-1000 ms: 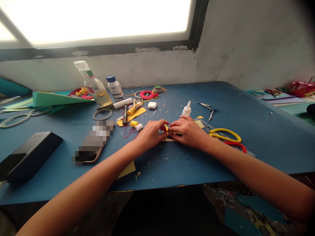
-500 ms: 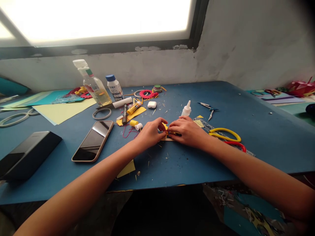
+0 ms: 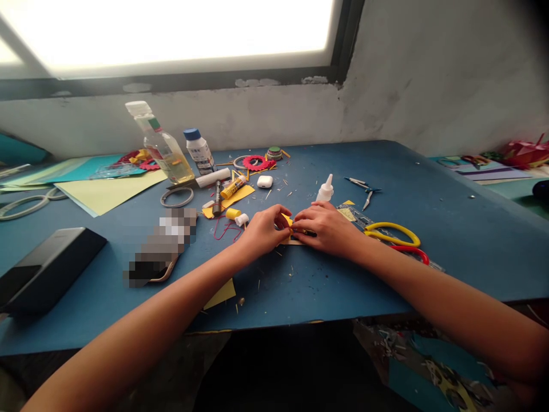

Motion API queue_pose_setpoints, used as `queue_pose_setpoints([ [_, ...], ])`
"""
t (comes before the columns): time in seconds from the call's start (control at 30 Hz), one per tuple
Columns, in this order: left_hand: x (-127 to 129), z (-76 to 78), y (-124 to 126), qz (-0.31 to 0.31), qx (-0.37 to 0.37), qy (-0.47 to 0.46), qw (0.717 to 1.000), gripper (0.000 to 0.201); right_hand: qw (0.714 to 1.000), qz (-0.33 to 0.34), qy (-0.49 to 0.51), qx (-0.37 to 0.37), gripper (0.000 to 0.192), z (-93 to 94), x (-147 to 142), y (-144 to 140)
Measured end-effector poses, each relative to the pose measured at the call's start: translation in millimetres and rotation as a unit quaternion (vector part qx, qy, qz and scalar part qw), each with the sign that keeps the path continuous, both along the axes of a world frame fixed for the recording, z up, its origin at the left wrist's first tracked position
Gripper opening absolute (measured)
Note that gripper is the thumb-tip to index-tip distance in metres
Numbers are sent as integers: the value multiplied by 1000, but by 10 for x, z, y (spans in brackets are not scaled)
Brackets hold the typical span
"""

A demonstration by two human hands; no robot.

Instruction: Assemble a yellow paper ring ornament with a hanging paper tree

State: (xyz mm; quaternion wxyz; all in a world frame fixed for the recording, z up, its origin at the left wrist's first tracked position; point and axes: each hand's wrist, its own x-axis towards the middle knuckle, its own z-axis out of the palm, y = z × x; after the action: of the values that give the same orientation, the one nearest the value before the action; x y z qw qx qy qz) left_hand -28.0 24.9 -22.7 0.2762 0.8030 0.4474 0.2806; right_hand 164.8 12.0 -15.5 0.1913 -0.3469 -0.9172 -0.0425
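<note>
Your left hand (image 3: 268,232): thumb and forefinger curve toward each other, tips close together at a small yellow piece (image 3: 287,220). Your right hand (image 3: 328,226): fingers bunched and bent down, tips meeting the piece from the other side. Cannot tell whether either set of fingers is clamped on it; the contact is small and partly hidden. The yellow piece sits between your two hands, over a pale strip (image 3: 294,242) low at the tabletop.

Just beyond your right hand, a white nozzle bottle (image 3: 326,190) stands upright, its lower part hidden by your hand. To the right of your right wrist: scissors with a yellow handle loop (image 3: 412,235) and a red one; farther back, a compass (image 3: 362,186) lying with its legs spread.

Left of your left hand: a yellow cap (image 3: 233,214), then a dark marker (image 3: 217,199) beside a glue stick (image 3: 234,187). Near your left forearm lies a phone (image 3: 173,266), partly pixelated. All rest on the blue table (image 3: 463,229). At the back, a tall clear bottle (image 3: 171,160) holds yellowish liquid.
</note>
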Motion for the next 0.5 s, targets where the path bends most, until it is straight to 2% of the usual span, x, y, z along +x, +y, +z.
queue_pose_setpoints([
  [0.2, -6, -42, 37, -3, -11, -20, 1000, 28, 1000, 0, -6, -1, 21, -14, -2, 6],
  [0.5, -5, -7, 21, 1, -17, -25, 1000, 26, 1000, 5, 14, -22, 20, -17, 9, 19],
])
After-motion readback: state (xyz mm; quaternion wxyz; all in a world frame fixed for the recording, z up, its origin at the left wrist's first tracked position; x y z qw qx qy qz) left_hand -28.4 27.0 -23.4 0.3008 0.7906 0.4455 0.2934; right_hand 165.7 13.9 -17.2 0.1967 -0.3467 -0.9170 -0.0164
